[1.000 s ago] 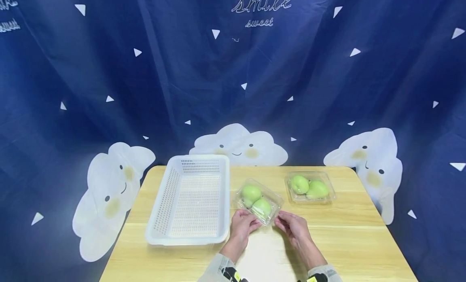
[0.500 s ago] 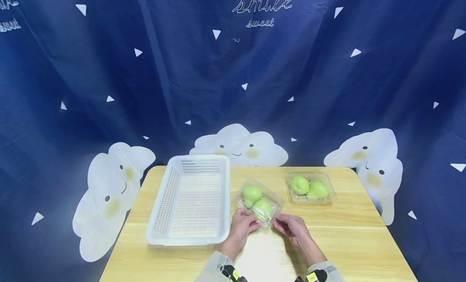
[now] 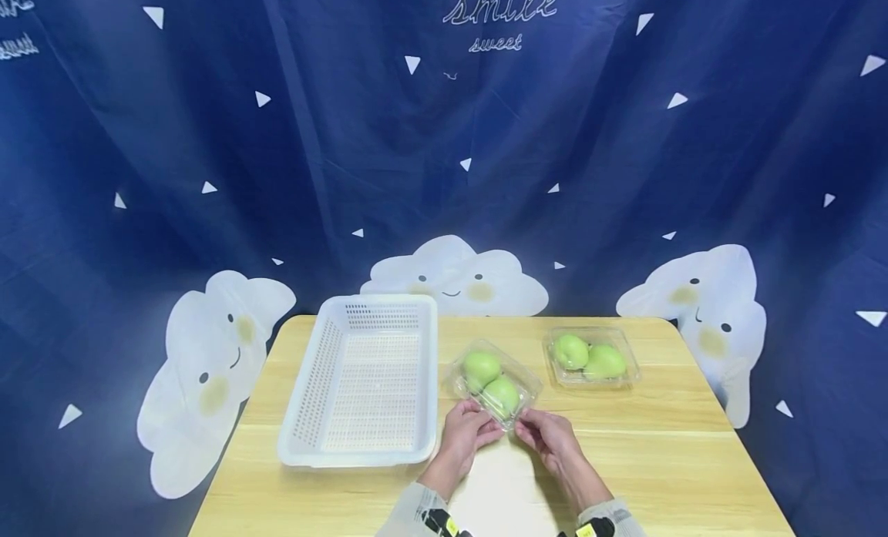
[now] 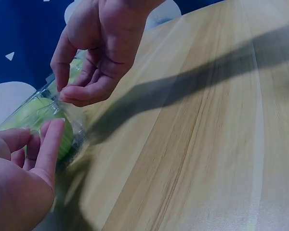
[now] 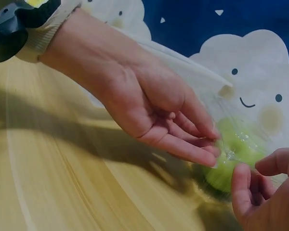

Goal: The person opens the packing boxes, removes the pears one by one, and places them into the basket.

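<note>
A clear plastic fruit box with two round green fruits in it lies at an angle on the table, one corner toward me. My left hand pinches its near left edge, thumb by the near corner. Just right of that corner, my right hand holds the plastic between thumb and fingertips. Seen from the left wrist, the right hand is above the left hand, both at the box's edge. The right wrist view shows both sets of fingertips close together in front of one green fruit.
A white perforated basket stands left of the box. To the back right lies a second clear box, also with two green fruits. A blue curtain printed with clouds hangs behind the wooden table.
My right hand has slid left along the box's edge to the near corner, closer to the left hand. The left hand has shifted slightly right; the box has barely moved.
</note>
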A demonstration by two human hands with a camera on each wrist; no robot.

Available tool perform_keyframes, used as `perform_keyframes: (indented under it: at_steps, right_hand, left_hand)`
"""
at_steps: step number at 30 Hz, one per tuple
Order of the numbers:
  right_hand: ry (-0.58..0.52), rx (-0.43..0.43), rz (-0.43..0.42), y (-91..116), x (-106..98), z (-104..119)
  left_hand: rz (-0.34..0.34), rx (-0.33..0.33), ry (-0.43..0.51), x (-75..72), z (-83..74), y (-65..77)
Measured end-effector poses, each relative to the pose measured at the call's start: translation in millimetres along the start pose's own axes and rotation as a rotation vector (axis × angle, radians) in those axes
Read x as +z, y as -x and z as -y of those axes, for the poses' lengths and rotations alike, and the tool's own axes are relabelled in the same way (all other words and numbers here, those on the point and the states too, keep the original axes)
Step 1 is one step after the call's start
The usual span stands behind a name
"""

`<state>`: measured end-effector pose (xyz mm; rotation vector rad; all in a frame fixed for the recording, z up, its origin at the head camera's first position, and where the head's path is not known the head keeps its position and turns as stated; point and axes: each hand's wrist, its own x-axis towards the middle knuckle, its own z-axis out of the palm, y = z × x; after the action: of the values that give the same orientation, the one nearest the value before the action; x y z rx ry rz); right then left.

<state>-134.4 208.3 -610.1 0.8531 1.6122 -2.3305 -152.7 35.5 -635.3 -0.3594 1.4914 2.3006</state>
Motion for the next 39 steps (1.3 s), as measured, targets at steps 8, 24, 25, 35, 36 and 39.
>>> perform_keyframes:
  at_steps: [8, 24, 25, 35, 36, 39]
  right_hand:
    - [-0.108, 0.033, -0.039, 5, 5, -5]
    - [-0.157, 0.015, -0.038, 9, 8, -5]
    - [-0.154, 0.012, -0.038, 9, 8, -5]
    - [-0.071, -0.047, -0.036, 10, 10, -7]
    - [-0.063, -0.055, -0.035, 10, 10, -8]
    - [-0.042, -0.077, -0.026, 10, 11, -10]
  left_hand:
    - [-0.021, 0.023, -0.002, 0.3, 0.1, 1.3]
    - [-0.048, 0.058, -0.009, 7.2, 7.1, 6.0]
    - [-0.048, 0.059, -0.007, 7.2, 7.1, 5.3]
    - [-0.036, 0.082, -0.044, 8.0, 5.8, 6.5]
    - [-0.032, 0.088, -0.049, 8.0, 6.1, 6.7]
    - [-0.028, 0.101, -0.062, 8.2, 7.3, 6.9]
